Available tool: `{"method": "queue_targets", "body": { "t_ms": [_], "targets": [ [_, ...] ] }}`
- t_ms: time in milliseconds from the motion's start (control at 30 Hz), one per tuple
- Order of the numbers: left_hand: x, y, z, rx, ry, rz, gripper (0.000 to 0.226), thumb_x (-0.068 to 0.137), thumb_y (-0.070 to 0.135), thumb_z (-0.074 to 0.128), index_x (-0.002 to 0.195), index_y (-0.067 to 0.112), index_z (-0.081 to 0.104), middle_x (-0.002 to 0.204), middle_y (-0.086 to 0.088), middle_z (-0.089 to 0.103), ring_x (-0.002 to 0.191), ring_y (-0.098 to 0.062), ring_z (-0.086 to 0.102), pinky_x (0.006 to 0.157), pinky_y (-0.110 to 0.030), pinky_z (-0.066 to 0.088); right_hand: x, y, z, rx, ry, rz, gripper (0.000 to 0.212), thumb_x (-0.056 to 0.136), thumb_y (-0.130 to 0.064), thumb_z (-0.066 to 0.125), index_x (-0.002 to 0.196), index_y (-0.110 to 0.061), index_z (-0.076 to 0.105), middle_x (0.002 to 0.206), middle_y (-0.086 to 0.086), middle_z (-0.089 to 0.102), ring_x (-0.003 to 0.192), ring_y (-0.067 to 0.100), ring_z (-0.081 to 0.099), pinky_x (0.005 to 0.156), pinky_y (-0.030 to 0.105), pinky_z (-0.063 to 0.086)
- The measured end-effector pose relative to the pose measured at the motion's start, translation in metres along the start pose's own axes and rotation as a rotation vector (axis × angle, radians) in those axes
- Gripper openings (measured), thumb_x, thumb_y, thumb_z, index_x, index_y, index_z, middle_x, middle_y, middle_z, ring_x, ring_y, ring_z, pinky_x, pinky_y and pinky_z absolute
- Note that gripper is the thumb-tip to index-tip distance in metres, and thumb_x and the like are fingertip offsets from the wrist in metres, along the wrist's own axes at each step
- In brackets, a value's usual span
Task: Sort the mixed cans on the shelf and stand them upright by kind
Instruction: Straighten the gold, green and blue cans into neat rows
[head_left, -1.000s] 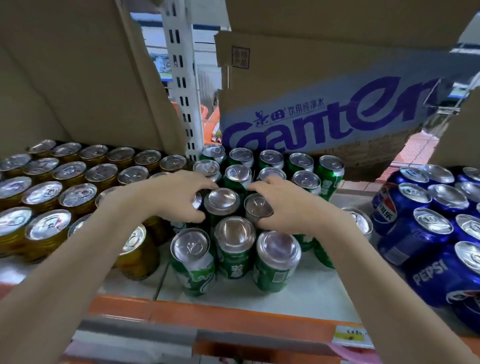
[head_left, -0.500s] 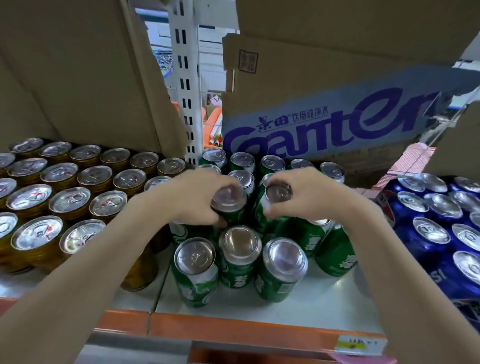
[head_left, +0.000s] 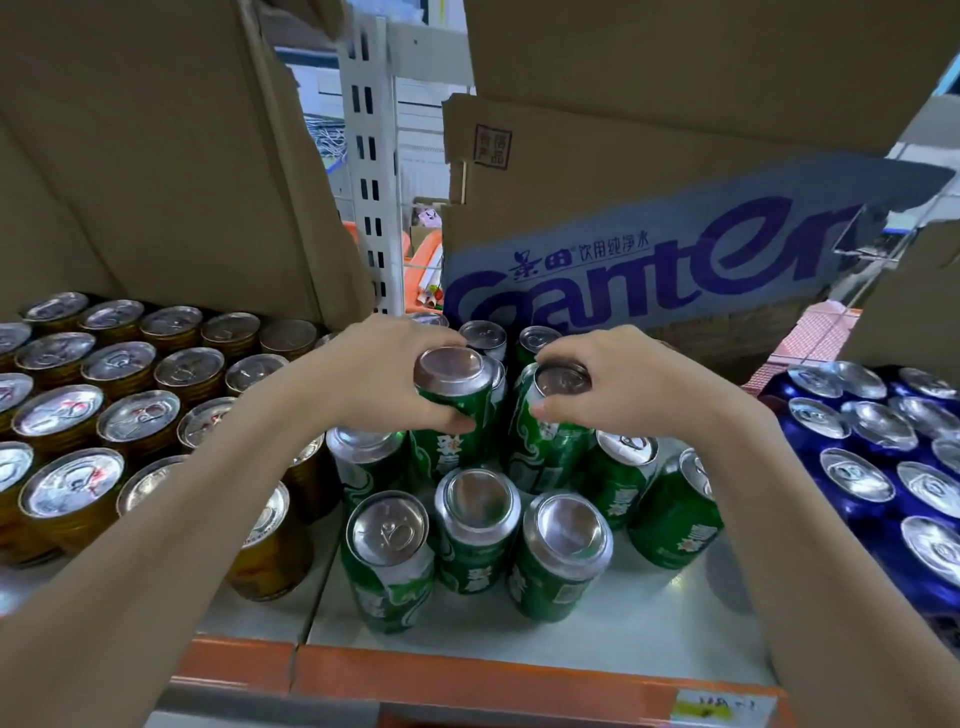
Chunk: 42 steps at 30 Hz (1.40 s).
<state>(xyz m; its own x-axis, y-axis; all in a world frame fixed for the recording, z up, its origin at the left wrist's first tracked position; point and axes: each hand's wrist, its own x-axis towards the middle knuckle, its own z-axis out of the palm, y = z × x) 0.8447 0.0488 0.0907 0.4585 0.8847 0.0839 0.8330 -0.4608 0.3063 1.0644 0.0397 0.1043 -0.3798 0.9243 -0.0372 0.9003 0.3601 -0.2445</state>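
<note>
Gripping one green can each, both hands work above the middle of the shelf (head_left: 519, 649). Head view, the only one: the left hand (head_left: 384, 379) has fingers and thumb curled round the upper wall of the left green can (head_left: 452, 410), whose plain, tabless end faces up, so it appears inverted. The right hand (head_left: 613, 384) pinches the right green can (head_left: 545, 441) by its rim and shoulder; that can leans slightly. Both held cans sit among the other green cans (head_left: 478, 525), some upright, several tilted at the right of the cluster. Gold cans (head_left: 119, 421) stand in rows to the left, blue cans (head_left: 857, 431) to the right, cardboard boxes (head_left: 649, 171) behind.

Handling, as a judgement: the cans look sealed, hence probably fairly heavy and stiff, with smooth, slippery painted walls that dent under a hard squeeze. A hold round the upper wall just below the rim seems safest; neighbours stand close and may topple.
</note>
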Motion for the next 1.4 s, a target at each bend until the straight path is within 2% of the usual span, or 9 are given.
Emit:
{"method": "queue_targets", "body": {
  "t_ms": [300, 500, 700, 767, 867, 1067, 1200, 1333, 1400],
  "targets": [
    [-0.003, -0.008, 0.002, -0.242, 0.161, -0.096, 0.072, 0.068, 0.058, 0.068, 0.130, 0.027, 0.049, 0.121, 0.007, 0.055, 0.109, -0.011, 0.050, 0.081, -0.020, 0.035, -0.001, -0.007, 0.001, 0.099, 0.004, 0.016, 0.048, 0.085, -0.044, 0.060, 0.130, -0.027, 0.052, 0.106, -0.009, 0.057, 0.097, 0.012, 0.052, 0.079, 0.024, 0.040],
    [-0.013, -0.005, 0.021, -0.602, 0.487, -0.162, 0.069, 0.066, 0.027, 0.083, 0.123, 0.022, 0.044, 0.104, 0.020, 0.051, 0.093, 0.008, 0.050, 0.071, 0.004, 0.035, 0.000, -0.007, 0.020, 0.093, -0.070, -0.024, 0.035, 0.083, -0.026, 0.063, 0.116, -0.016, 0.059, 0.103, 0.001, 0.064, 0.095, 0.020, 0.058, 0.085, 0.037, 0.049],
    [-0.017, 0.008, 0.014, -0.585, 0.599, -0.045, 0.073, 0.053, 0.046, 0.075, 0.119, 0.024, 0.052, 0.111, 0.009, 0.061, 0.102, -0.001, 0.058, 0.085, -0.014, 0.048, -0.004, -0.004, 0.042, 0.089, -0.072, -0.047, 0.035, 0.081, -0.021, 0.065, 0.109, -0.002, 0.059, 0.094, 0.010, 0.064, 0.088, 0.026, 0.059, 0.079, 0.043, 0.049],
    [-0.015, 0.012, 0.002, -0.481, 0.595, 0.011, 0.077, 0.056, 0.045, 0.073, 0.125, 0.021, 0.052, 0.116, 0.006, 0.059, 0.105, -0.007, 0.057, 0.092, -0.024, 0.048, -0.003, -0.002, 0.048, 0.059, -0.089, -0.035, 0.034, 0.081, -0.025, 0.065, 0.110, -0.008, 0.059, 0.097, 0.005, 0.064, 0.089, 0.022, 0.060, 0.080, 0.040, 0.051],
    [-0.009, 0.014, -0.012, -0.250, 0.546, 0.056, 0.084, 0.059, 0.045, 0.070, 0.135, 0.017, 0.047, 0.107, 0.012, 0.053, 0.097, -0.004, 0.049, 0.089, -0.015, 0.038, -0.004, 0.000, 0.050, 0.052, -0.079, -0.011, 0.033, 0.082, -0.025, 0.064, 0.111, -0.011, 0.059, 0.103, 0.003, 0.064, 0.095, 0.022, 0.059, 0.083, 0.039, 0.050],
    [-0.005, 0.004, -0.005, -0.017, 0.212, -0.016, 0.085, 0.067, 0.045, 0.069, 0.141, 0.018, 0.037, 0.086, 0.019, 0.032, 0.086, -0.011, 0.037, 0.084, -0.029, 0.036, -0.003, 0.001, 0.050, 0.040, -0.015, -0.059, 0.035, 0.079, -0.023, 0.061, 0.114, -0.016, 0.061, 0.102, 0.002, 0.067, 0.096, 0.024, 0.060, 0.080, 0.041, 0.051],
    [-0.006, 0.000, 0.007, 0.012, 0.144, -0.060, 0.085, 0.071, 0.044, 0.068, 0.144, 0.022, 0.028, 0.119, 0.004, 0.049, 0.104, -0.018, 0.046, 0.091, -0.032, 0.038, 0.000, 0.002, 0.042, 0.078, -0.155, -0.089, 0.050, 0.083, -0.017, 0.060, 0.132, -0.024, 0.051, 0.124, -0.007, 0.058, 0.113, 0.009, 0.052, 0.093, 0.023, 0.043],
    [-0.004, 0.002, 0.010, 0.033, 0.195, -0.111, 0.075, 0.075, 0.046, 0.066, 0.135, 0.020, 0.030, 0.089, 0.007, 0.048, 0.081, -0.018, 0.051, 0.069, -0.027, 0.036, 0.003, 0.001, 0.040, 0.095, -0.215, -0.091, 0.042, 0.080, -0.011, 0.057, 0.120, -0.022, 0.061, 0.115, -0.006, 0.062, 0.107, 0.009, 0.055, 0.090, 0.023, 0.046],
    [-0.003, 0.001, 0.011, 0.090, 0.203, -0.129, 0.072, 0.078, 0.050, 0.063, 0.135, 0.021, 0.031, 0.098, 0.002, 0.050, 0.084, -0.018, 0.049, 0.069, -0.027, 0.036, 0.005, -0.003, 0.040, 0.130, -0.162, -0.084, 0.022, 0.085, -0.026, 0.063, 0.105, -0.020, 0.067, 0.102, -0.007, 0.067, 0.095, 0.006, 0.059, 0.079, 0.019, 0.047]
  ]
}}
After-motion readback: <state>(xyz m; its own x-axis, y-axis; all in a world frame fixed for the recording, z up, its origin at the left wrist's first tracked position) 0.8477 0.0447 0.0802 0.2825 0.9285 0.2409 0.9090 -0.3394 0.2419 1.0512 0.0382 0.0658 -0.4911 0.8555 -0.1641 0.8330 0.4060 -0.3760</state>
